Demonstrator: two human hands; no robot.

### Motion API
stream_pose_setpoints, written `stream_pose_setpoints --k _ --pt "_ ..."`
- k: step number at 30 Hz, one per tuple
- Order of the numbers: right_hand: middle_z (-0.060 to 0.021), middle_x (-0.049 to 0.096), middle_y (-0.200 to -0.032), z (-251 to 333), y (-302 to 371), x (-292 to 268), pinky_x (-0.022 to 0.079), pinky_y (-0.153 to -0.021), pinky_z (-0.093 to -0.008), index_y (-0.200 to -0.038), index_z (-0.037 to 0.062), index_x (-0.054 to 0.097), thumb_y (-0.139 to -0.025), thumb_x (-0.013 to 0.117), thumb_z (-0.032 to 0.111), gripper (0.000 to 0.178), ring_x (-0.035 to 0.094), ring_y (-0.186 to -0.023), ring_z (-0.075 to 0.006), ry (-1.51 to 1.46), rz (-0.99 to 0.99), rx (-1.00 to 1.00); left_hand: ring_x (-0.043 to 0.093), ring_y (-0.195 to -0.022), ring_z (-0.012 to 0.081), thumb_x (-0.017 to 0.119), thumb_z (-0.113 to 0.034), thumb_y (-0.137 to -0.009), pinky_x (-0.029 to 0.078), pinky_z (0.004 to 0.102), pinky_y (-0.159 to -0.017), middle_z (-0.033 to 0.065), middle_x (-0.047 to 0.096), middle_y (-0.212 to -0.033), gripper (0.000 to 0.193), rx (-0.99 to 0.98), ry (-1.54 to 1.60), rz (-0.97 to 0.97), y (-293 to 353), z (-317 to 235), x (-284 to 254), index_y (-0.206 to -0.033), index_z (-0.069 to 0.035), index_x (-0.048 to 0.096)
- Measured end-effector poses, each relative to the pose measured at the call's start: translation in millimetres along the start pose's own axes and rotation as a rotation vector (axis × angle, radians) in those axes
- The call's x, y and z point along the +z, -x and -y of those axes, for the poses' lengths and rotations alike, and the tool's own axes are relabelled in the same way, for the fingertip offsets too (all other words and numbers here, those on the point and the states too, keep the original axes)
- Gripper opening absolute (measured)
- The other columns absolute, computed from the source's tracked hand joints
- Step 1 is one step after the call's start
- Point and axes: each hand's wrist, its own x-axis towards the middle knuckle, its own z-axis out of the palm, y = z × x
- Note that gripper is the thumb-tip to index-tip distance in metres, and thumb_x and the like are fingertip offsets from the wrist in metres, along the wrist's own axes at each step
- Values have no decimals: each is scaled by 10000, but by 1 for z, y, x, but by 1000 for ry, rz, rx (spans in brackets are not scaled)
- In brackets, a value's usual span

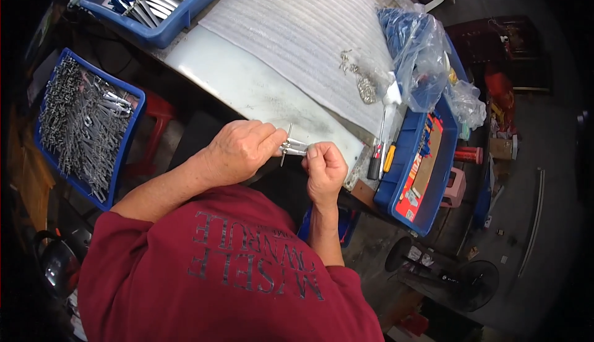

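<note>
My left hand [240, 150] is closed, its thumb and fingers pinching one end of a small silver metal tool [297, 146] with narrow legs and a thin rod across it. At the tool's other end, my right hand [327, 170] is also closed, thumb against curled fingers. The tool is held just over the near edge of the white worktable [232, 76]. Its ends are hidden by my fingers, and I cannot make out its exact kind.
A blue bin of metal parts [86, 128] stands left; a blue tray of silver tools [154, 29] lies far left. Small metal pieces in a clear bag [366, 88] rest on a foam sheet [291, 29]. Right are screwdrivers [375, 162] and a blue crate [396, 196].
</note>
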Motion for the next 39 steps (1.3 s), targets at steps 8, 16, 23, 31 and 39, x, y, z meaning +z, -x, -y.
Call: stream_pose_setpoints --k 8,16,23,31,39 --pt "14 448 -556 -10 -2 1 315 -455 -195 -691 4 496 -810 538 88 152 372 -512 -45 285 -115 -163 498 -584 239 613 -67 -639 404 327 -509 83 466 -643 256 -33 10 16 -7 -2 0 -861 -7 499" --pt "3 452 -543 5 -6 1 324 -452 -205 -679 -1 505 -818 534 99 173 372 -506 -54 264 -129 -108 488 -548 238 607 -81 -660 394 324 -470 85 448 -631 247 -9 -47 0 -10 -2 0 -869 -9 495" --pt "-7 460 -540 6 -5 -4 277 -406 -177 -751 8 509 -861 474 166 196 368 -437 -52 -85 -40 40 488 -543 247 600 -72 -671 393 332 -469 95 442 -619 221 -10 -8 -31 -11 -2 -1 -849 -8 485" --pt "-8 454 -537 4 -6 -4 270 -398 -176 -766 9 506 -864 464 172 195 363 -430 -54 -134 -18 59 487 -541 250 597 -75 -676 391 339 -467 95 440 -615 220 -9 -7 -20 -11 -3 -3 -853 -8 484" --pt "19 458 -598 3 -16 -6 290 -454 -169 -752 19 494 -847 501 138 152 378 -513 -39 61 70 0 487 -546 248 599 -80 -673 389 339 -467 93 439 -620 224 -9 -6 9 -14 5 0 -852 -13 484"
